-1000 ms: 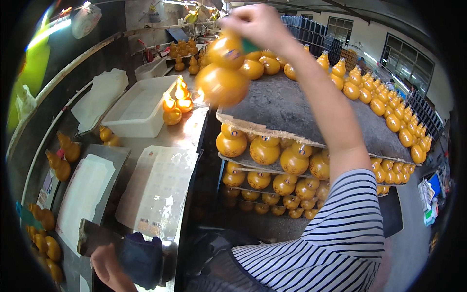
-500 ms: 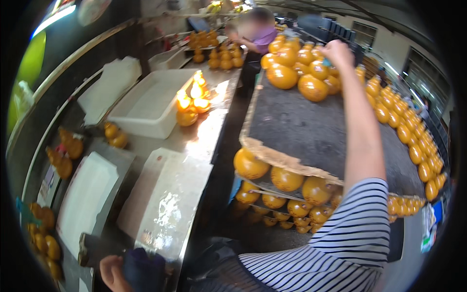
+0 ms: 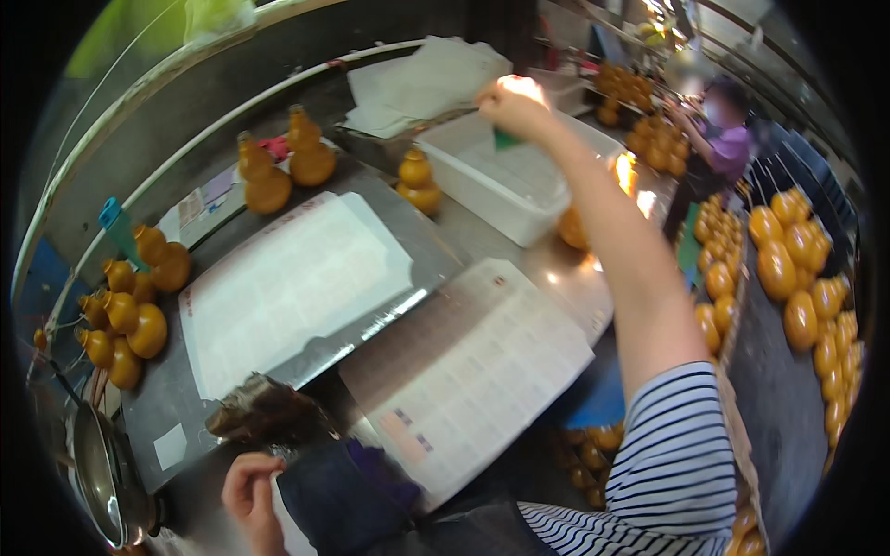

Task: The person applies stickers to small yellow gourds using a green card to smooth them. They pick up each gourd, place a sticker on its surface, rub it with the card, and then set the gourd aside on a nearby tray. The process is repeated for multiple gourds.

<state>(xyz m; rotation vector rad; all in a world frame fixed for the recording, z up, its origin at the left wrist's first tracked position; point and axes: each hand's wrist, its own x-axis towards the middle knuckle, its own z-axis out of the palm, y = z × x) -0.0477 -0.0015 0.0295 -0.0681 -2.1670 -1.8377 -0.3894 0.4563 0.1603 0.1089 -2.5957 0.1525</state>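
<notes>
My right hand (image 3: 519, 109) is raised at arm's length over the white plastic tub (image 3: 491, 199), its fingers closed. A small green piece (image 3: 505, 140) shows just under them and seems held; its kind is unclear. Low in the view, my left hand (image 3: 250, 496) has its fingers curled, beside a bundled dark cloth (image 3: 338, 486). Whether it grips anything is hidden. Just beyond it lies a dark brown lump (image 3: 269, 410). A printed white sheet (image 3: 473, 371) lies on the metal bench, and another white sheet (image 3: 297, 287) covers a dark board.
Glossy orange gourds (image 3: 130, 315) cluster at the left; two more gourds (image 3: 267, 178) stand behind the board. A metal pan (image 3: 97, 473) sits at lower left. Rows of gourds (image 3: 788, 250) line the dark-topped rack at right. Another person (image 3: 723, 130) in purple works at the back.
The view has swung left. My right hand has moved from the gourds on the rack to above the white tub, with the green piece still under its fingers. My left hand stays low.
</notes>
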